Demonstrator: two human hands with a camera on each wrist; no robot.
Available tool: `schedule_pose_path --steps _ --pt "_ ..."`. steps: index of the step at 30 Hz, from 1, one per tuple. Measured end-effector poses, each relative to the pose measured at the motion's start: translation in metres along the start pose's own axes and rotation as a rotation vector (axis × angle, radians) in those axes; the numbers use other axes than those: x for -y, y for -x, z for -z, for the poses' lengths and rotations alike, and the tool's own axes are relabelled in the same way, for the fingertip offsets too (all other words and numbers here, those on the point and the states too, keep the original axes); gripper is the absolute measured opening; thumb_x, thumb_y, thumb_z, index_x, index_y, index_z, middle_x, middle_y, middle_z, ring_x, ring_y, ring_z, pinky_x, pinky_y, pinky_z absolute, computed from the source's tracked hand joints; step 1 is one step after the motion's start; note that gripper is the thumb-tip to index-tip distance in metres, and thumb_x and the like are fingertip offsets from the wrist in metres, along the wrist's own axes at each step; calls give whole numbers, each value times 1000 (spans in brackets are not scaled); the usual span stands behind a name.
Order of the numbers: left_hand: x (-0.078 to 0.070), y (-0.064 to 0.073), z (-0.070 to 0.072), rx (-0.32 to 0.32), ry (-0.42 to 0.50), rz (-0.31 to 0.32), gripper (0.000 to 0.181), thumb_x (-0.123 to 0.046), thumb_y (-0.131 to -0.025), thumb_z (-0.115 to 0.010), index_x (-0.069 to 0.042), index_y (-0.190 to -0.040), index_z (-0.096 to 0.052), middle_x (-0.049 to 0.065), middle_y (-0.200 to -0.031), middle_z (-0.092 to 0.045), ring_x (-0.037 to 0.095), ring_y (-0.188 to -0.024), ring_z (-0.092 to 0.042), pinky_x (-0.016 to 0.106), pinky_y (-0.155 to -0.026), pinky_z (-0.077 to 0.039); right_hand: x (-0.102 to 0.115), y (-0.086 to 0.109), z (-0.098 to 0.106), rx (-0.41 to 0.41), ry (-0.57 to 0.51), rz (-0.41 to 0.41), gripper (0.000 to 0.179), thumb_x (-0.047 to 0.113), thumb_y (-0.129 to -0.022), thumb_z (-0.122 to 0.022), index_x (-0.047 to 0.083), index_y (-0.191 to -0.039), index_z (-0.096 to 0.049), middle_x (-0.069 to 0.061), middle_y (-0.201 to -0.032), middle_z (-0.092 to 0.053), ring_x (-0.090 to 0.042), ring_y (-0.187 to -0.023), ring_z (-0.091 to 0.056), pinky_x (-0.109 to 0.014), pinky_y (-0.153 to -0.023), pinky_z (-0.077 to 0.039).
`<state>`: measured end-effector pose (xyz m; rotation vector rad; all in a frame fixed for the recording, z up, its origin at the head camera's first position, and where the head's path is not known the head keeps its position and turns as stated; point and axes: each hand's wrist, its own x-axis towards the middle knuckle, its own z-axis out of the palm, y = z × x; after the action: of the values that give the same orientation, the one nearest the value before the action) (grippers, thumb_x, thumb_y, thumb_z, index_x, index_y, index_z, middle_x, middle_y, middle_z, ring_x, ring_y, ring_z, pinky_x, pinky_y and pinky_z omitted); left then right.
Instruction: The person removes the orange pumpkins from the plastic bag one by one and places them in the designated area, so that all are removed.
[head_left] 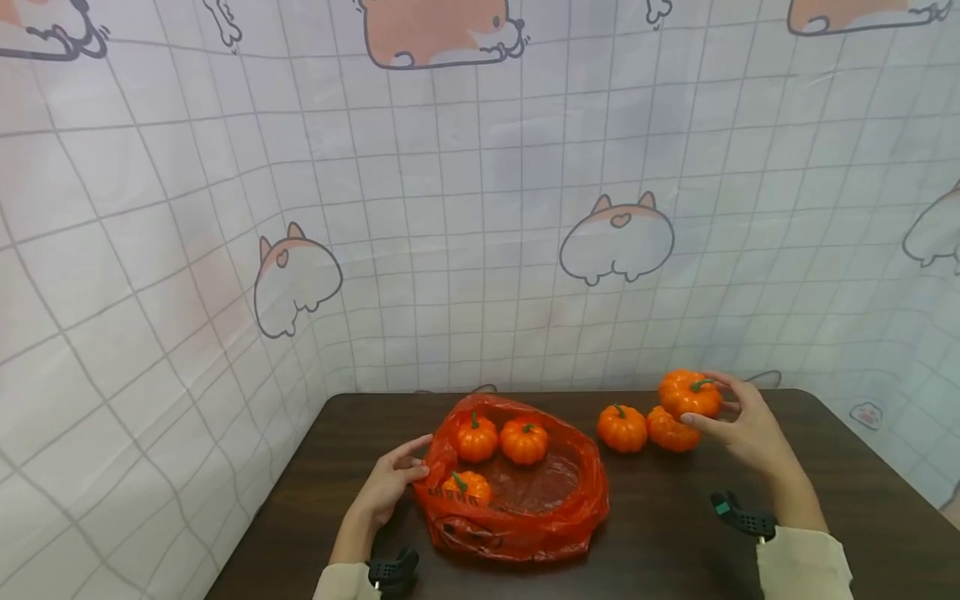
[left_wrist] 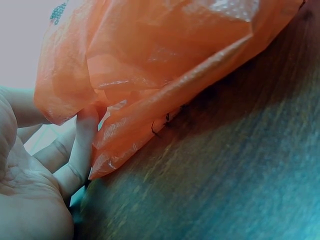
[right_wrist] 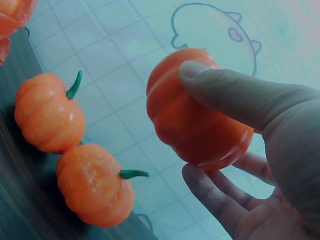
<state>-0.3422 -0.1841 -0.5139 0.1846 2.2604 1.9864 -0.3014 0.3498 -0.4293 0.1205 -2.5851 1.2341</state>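
Observation:
My right hand [head_left: 753, 429] grips a small orange pumpkin [right_wrist: 195, 110] between thumb and fingers, raised over the table. Below and beside it, two more pumpkins with green stems sit on the tabletop, a left one [head_left: 622, 428] and a right one [head_left: 671, 432] partly hidden by the held pumpkin. A red plastic bag [head_left: 517, 542] lies with its mouth spread wide. Inside it are three pumpkins: one at the back left [head_left: 477, 438], one beside it [head_left: 524, 442] and one at the front left [head_left: 472, 485]. At the bag's left side, my left hand [head_left: 390, 479] pinches the plastic [left_wrist: 125, 145].
Everything stands on a dark wood-grain table [head_left: 660, 533]. A white grid-patterned cloth [head_left: 465, 292] with cartoon dogs hangs behind and along the sides. Black devices are strapped on the left wrist [head_left: 393, 571] and the right wrist [head_left: 742, 515].

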Motion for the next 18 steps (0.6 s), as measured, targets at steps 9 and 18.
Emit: schedule_pose_path --steps 9,18 --pt "1 -2 0 -7 -12 5 53 -5 -98 -63 -9 -150 -52 10 -103 -65 18 -90 -61 33 -79 -52 -15 -2 4 -23 6 -39 89 41 -94 -74 3 -160 -28 -40 -155 -21 -63 -128 -42 -67 -90 -51" --pt "2 -2 0 -4 -26 0 53 -5 -98 -63 -10 -149 -53 9 -103 -66 19 -92 -62 33 -80 -52 -29 0 7 -64 2 -106 91 43 -94 -72 3 -161 -25 -41 -154 -20 -64 -129 -39 -73 -92 -45"
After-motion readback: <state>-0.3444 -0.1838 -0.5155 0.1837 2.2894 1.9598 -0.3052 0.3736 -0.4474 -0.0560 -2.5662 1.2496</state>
